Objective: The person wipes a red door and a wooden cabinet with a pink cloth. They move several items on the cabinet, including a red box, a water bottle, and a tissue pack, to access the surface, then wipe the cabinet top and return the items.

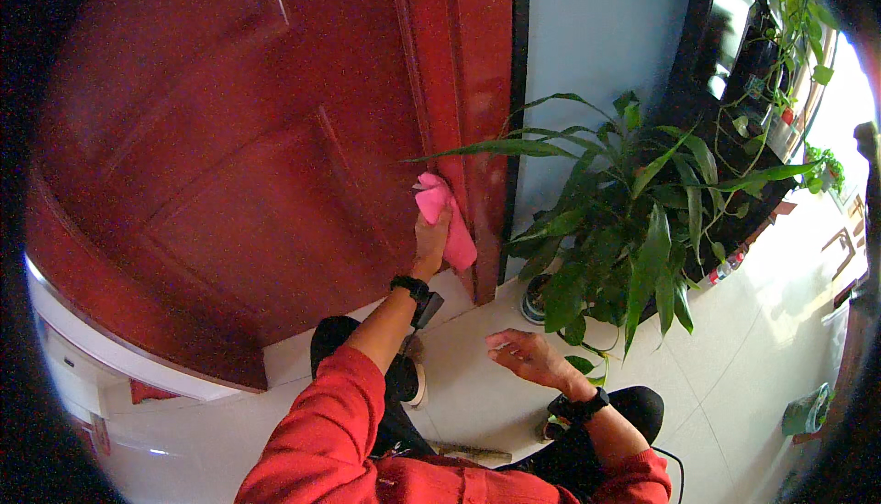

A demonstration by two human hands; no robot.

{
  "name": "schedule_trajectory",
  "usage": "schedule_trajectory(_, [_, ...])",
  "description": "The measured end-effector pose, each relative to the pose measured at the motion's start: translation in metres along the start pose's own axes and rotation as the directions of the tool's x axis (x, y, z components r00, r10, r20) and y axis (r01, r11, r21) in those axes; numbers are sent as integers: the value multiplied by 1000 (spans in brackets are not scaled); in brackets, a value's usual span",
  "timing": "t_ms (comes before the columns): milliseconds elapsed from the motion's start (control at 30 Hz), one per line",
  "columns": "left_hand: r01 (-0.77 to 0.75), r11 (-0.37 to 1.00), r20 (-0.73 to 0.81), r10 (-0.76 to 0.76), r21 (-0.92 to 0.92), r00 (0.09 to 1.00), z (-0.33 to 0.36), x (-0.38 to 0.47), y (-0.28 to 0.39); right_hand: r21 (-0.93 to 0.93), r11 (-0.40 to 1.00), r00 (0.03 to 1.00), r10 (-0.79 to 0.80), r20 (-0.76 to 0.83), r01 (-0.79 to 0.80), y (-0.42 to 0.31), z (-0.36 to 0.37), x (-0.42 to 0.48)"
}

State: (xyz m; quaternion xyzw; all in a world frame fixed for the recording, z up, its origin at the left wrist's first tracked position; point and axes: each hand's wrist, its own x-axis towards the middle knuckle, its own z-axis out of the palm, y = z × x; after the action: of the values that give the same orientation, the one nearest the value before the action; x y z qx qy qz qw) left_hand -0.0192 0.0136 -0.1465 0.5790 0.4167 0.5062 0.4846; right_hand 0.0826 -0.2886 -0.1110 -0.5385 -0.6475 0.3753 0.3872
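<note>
My left hand (pixel 432 239) grips a pink cloth (pixel 456 246) against the lower part of the red door frame (pixel 485 160), at the edge of the red panelled door (pixel 275 181). Part of the cloth bunches above the fingers and part hangs down beside the hand. My right hand (pixel 524 358) hovers above my right knee, fingers loosely curled and apart, holding nothing. It is near the leaves of a potted plant. Both wrists wear black bands.
A large leafy plant (pixel 619 229) stands right of the frame, one long leaf reaching across it. Its pot (pixel 534 299) rests on the tiled floor (pixel 454 359). Behind is a black cabinet (pixel 695 77). Plastic bottles (pixel 728 267) lie farther right, beyond them a green pot (pixel 805 413).
</note>
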Motion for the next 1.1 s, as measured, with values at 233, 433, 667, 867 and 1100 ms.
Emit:
schedule_trajectory(233, [236, 972, 109, -233, -10, 966, -7, -8, -84, 99, 978, 983, 184, 24, -186, 12, 3, -1])
schedule_trajectory(433, [325, 945, 237, -308, -35, 921, -24, -7, -143, 53, 988, 988, 147, -37, -145, 14, 3, -1])
schedule_trajectory(667, [272, 942, 92, -258, -196, 962, -10, 0, -83, 19, 987, 987, 157, -38, -157, 10, 4, 4])
schedule_trajectory(867, [475, 819, 305, -386, -322, 871, -20, -14, -27, 38, 992, 990, 125, -64, -123, 11, 7, 0])
schedule_trajectory(1100, [555, 727, 358, -432, -405, 827, -3, -4, -46, -103, 973, 978, 209, 9, -207, 18, 5, 4])
